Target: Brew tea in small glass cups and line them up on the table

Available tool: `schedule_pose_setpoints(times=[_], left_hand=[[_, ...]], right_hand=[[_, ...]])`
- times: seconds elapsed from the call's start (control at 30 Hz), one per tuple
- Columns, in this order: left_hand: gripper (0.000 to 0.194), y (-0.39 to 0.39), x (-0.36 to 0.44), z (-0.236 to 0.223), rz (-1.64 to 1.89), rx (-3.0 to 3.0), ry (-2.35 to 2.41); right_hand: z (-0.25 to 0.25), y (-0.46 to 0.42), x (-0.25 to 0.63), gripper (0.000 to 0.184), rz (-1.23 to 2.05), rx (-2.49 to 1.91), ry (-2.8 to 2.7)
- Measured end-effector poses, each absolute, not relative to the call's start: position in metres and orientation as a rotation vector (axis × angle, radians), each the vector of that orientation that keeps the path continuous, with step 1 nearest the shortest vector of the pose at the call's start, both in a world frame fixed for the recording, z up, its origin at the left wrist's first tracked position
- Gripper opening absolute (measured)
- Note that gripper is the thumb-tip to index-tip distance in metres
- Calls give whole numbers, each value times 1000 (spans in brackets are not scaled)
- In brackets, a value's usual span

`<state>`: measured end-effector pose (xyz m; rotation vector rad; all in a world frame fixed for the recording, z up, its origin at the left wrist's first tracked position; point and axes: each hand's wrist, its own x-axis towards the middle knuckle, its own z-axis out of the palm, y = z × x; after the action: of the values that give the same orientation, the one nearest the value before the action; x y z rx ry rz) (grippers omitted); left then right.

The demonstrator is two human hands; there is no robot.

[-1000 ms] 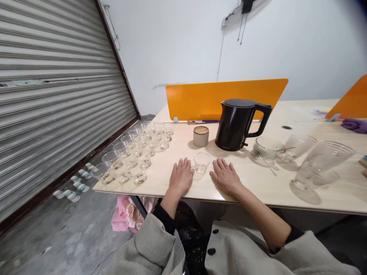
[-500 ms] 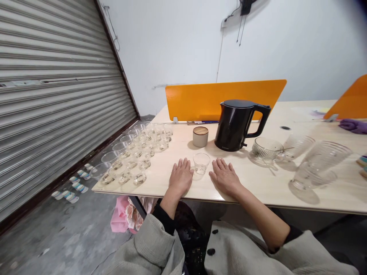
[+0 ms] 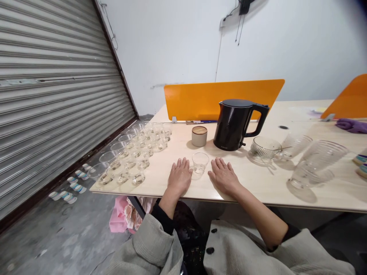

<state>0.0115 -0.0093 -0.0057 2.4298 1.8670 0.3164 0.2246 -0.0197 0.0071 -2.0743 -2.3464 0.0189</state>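
Both palms lie flat on the pale wooden table [image 3: 160, 185], one on each side of a small clear cup [image 3: 200, 163]. My left hand [image 3: 180, 176] is just left of the cup, fingers stretched forward, holding nothing. To the cup's right rests my right hand [image 3: 224, 175], also flat and holding nothing. Behind the cup stands a grey canister with a wooden lid [image 3: 199, 136]. A black electric kettle [image 3: 231, 126] stands behind my right hand, its handle pointing right.
Rows of clear cups [image 3: 138, 177] with a little dark matter in the bottom fill the table's left end. At right are a ribbed glass cup [image 3: 264, 148], stacked clear cups [image 3: 321, 160] and a purple cloth [image 3: 351, 125]. An orange divider [image 3: 195, 101] stands behind. White-capped bottles [image 3: 69, 196] stand on the floor.
The view has shifted very slightly, so everything sits a touch further left. My hands and the things on the table have stayed in place.
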Motion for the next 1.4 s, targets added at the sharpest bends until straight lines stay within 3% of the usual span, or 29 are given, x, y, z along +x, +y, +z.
schedule_pose_setpoints(times=[0.63, 0.87, 1.1, 1.17, 1.33, 1.4], left_hand=[[58, -11, 12, -4, 371, 2400, 1834], [58, -9, 11, -11, 382, 2434, 1848], [58, -11, 11, -10, 359, 2445, 1846], [57, -11, 11, -9, 347, 2439, 1850], [58, -10, 12, -9, 339, 2444, 1848], [58, -10, 12, -9, 331, 2445, 1854]], right_hand=[[2, -18, 230, 64, 86, -1908, -2246], [14, -22, 287, 54, 161, -1500, -1220], [43, -14, 386, 67, 193, -1282, -708], [49, -6, 397, 61, 271, -1315, -640], [56, 16, 400, 20, 319, -1367, -624], [57, 18, 399, 18, 309, -1360, -652]])
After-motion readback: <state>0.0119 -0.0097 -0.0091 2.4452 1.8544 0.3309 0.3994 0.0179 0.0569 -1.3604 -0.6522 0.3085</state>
